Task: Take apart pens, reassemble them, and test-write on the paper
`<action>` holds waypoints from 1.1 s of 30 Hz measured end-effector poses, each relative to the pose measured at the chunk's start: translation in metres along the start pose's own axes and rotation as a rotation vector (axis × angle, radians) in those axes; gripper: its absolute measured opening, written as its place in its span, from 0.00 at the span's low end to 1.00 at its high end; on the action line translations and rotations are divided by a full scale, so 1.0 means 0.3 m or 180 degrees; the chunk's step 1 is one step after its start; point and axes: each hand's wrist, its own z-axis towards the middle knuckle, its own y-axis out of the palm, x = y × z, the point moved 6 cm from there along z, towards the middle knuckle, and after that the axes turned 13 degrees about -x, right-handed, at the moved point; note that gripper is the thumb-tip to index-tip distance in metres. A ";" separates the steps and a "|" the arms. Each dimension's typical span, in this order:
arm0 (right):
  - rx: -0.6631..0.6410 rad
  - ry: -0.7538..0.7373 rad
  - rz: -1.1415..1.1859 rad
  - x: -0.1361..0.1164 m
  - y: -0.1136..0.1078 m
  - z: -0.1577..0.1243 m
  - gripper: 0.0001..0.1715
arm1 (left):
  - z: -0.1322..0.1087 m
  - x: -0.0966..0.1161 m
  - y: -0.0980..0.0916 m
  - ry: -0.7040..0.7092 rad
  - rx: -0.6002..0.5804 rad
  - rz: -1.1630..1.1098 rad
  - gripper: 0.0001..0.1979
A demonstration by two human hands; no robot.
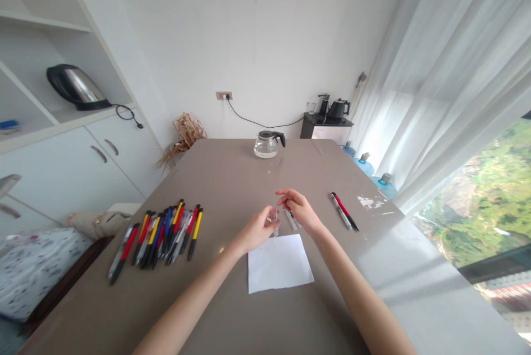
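My left hand (263,227) is closed around a clear pen barrel (275,230), held upright just above the far edge of a white sheet of paper (280,264). My right hand (296,205) is at the barrel's upper end, its index finger reaching left and the other fingers curled. Whatever sits between those fingertips is too small to make out. Under the right hand, loose clear pen parts (291,220) lie on the table, partly hidden by it.
A pile of several pens (166,233) in red, yellow, blue and clear lies at the left. Two pens (344,212) rest at the right. A glass pot (266,146) with a black handle stands at the far end of the table (224,178). Water bottles (384,184) stand beyond the right edge.
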 end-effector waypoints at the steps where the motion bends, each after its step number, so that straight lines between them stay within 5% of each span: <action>1: -0.0053 -0.0041 0.0031 -0.002 0.007 0.001 0.21 | 0.000 0.001 0.003 0.0003 -0.0022 -0.0007 0.13; 10: -0.0052 -0.0314 0.0105 -0.042 0.024 -0.007 0.11 | -0.005 0.023 0.008 0.0077 -0.0096 -0.0040 0.12; 33: -0.0068 -0.0159 0.0195 -0.051 0.043 -0.012 0.12 | -0.011 0.045 -0.001 0.0052 -0.0050 -0.0062 0.12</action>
